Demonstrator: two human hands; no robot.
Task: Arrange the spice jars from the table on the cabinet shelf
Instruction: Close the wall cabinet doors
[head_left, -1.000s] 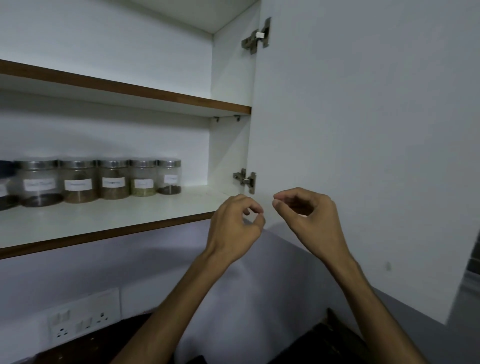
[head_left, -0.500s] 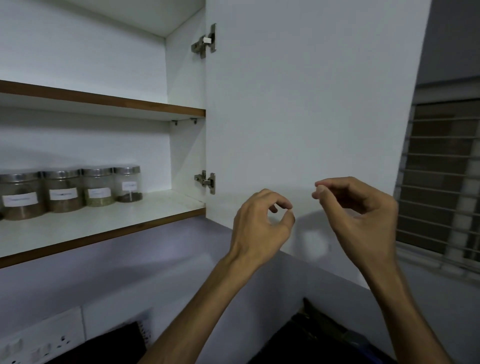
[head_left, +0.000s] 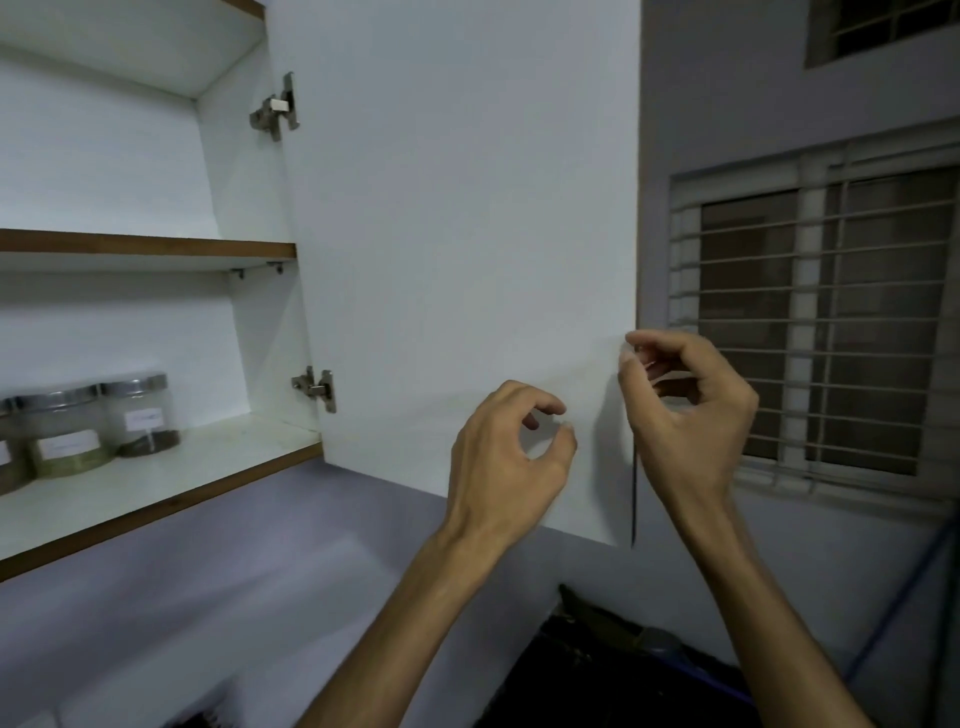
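- The open white cabinet door stands between the hands and the shelf; a barred window lies beyond the right hand.
- Right hand's curled fingers sit at the door's free edge; whether they pinch it I cannot tell.
- Left hand, just beside, is loosely curled and holds nothing.
- Three steel-lidded, labelled spice jars show, well left on the lower shelf.

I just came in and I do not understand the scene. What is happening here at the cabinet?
A person stands at an open wall cabinet. The spice jars stand in a row on the lower shelf. The right hand is at the free edge of the open cabinet door, fingers curled there. The left hand hovers in front of the door, fingers loosely curled, holding nothing.
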